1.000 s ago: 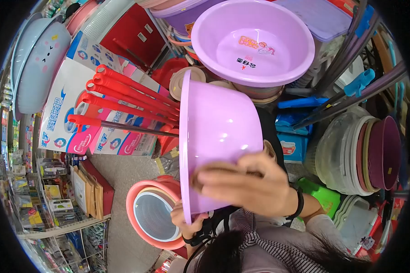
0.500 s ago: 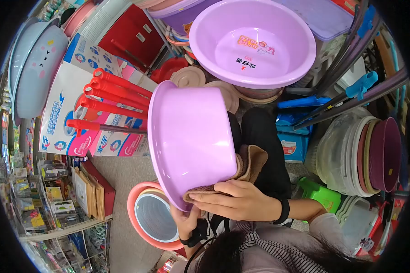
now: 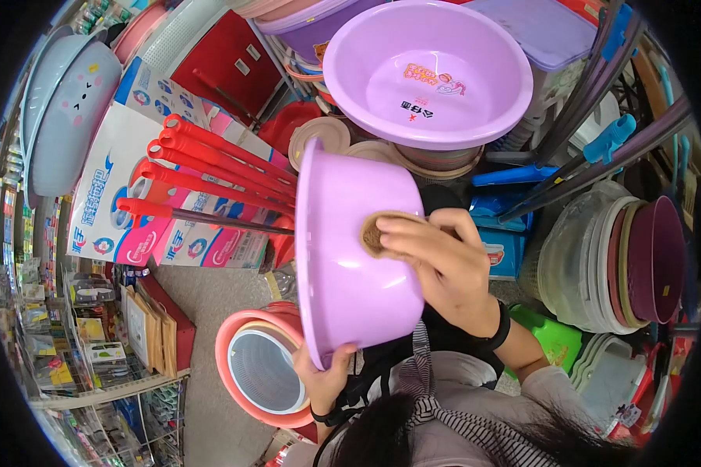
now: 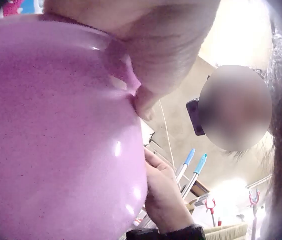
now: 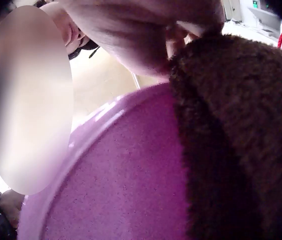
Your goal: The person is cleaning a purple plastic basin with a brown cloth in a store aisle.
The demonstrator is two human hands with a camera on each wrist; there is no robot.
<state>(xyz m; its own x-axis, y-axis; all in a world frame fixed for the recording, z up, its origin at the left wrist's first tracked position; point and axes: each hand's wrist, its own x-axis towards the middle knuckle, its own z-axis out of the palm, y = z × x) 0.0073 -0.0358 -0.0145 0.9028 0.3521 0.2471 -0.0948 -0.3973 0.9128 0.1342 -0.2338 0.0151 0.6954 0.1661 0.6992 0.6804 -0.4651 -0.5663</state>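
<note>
A wiping step is judged to be in hand: the purple basin (image 3: pixel 346 194) is held on its side above the lap, rim toward the left, base toward the right. Its lower rim is gripped by the left hand (image 3: pixel 322 379), the thumb laid on the outer side; the brown cloth (image 3: pixel 371 237) is grasped in the right hand (image 3: pixel 453 271) and pressed against the outer wall. For the next move, the rest of the wall should probably be covered, the basin being turned at the rim. Red handles (image 3: pixel 226 176) are crowded at the rim; whether contact is made cannot be told. The upper wall is faced by a second purple basin (image 3: pixel 370 82). More room is offered over the floor (image 3: pixel 210 300) at left.
</note>
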